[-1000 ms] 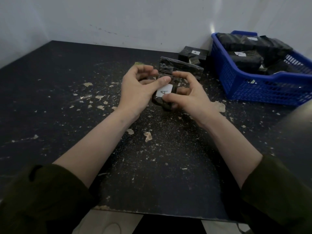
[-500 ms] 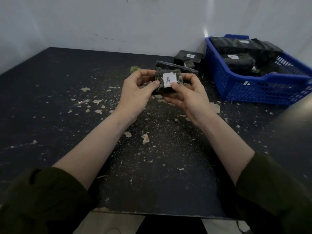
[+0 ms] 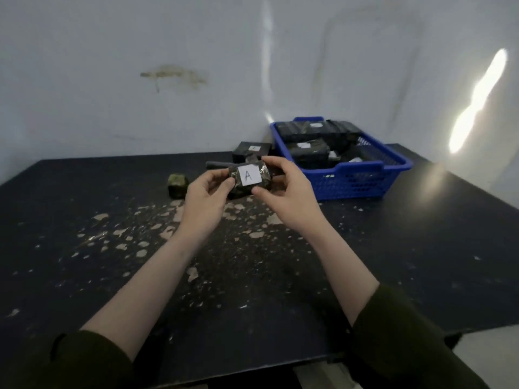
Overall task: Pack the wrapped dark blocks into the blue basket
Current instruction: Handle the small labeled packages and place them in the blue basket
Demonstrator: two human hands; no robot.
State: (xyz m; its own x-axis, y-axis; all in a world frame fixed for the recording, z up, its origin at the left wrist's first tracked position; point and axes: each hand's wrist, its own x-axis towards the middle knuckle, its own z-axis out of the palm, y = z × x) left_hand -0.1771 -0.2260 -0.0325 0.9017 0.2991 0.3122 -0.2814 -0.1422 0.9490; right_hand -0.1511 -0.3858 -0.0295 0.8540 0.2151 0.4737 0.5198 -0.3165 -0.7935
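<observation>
Scuffed black bench (image 3: 421, 262): mid-frame, left grip (image 3: 206, 196) and right grip (image 3: 289, 196) pinch a wrapped block labelled A (image 3: 248, 175) above it. Upper right, the blue basket (image 3: 362, 165) holds several packed blocks (image 3: 307, 153); another block (image 3: 251, 151) waits beside it.

Dim, soft-focus wide-angle view; bright glare streaks the wall (image 3: 477, 99).

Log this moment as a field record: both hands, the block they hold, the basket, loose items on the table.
held block: wrapped, dark, white label marked A facing the camera
left hand: pinches the held block's left end
right hand: pinches its right end
blue basket: far right on the table, holds several wrapped blocks
loose block: on the table just left of the basket
green cube: on the table left of the hands
table: dark, flecked with pale chips
</observation>
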